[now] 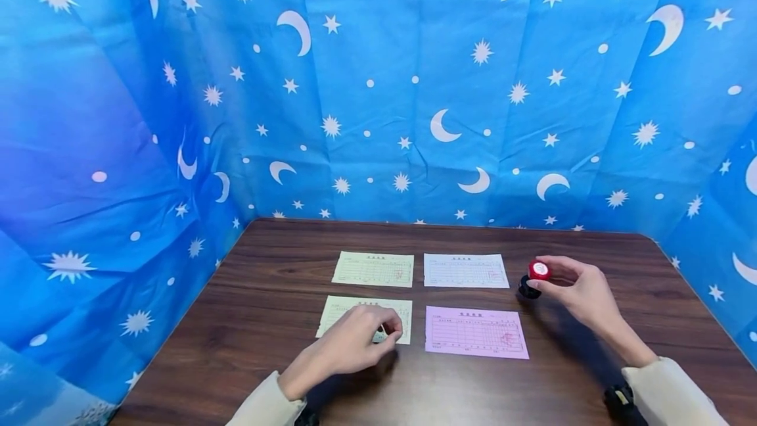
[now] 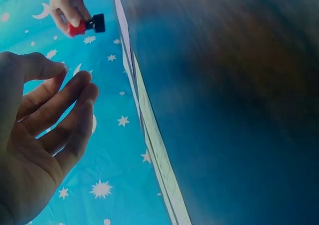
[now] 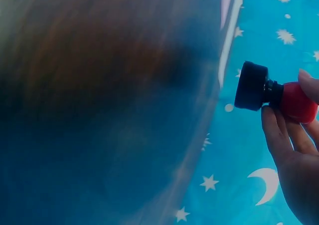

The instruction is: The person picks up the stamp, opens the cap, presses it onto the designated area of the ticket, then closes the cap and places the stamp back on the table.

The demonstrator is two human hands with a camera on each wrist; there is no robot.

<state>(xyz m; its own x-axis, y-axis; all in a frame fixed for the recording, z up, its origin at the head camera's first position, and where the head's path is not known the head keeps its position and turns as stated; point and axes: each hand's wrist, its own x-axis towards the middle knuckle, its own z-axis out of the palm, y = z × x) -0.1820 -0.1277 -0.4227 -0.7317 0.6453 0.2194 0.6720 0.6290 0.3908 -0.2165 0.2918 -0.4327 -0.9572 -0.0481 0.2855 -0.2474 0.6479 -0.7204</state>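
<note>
My right hand [image 1: 585, 291] pinches a stamp [image 1: 539, 270] by its red knob, to the right of the white form. The stamp's black base [image 3: 251, 86] points down at the table, with a gap between them in the right wrist view. My left hand [image 1: 355, 340] hovers over the lower-left pale green form [image 1: 337, 307] and hides part of it. Its fingers [image 2: 75, 120] are loosely bent and hold nothing. The white form [image 1: 466, 268], the pink form [image 1: 476, 331] and the upper-left green form [image 1: 369, 268] each bear a red mark at the right side.
The forms lie in two rows on a dark wood table [image 1: 266, 268]. A blue curtain [image 1: 384, 84] with white moons and stars stands behind the table and at both sides. A black strap [image 1: 621, 403] is on the right wrist, by a cream sleeve.
</note>
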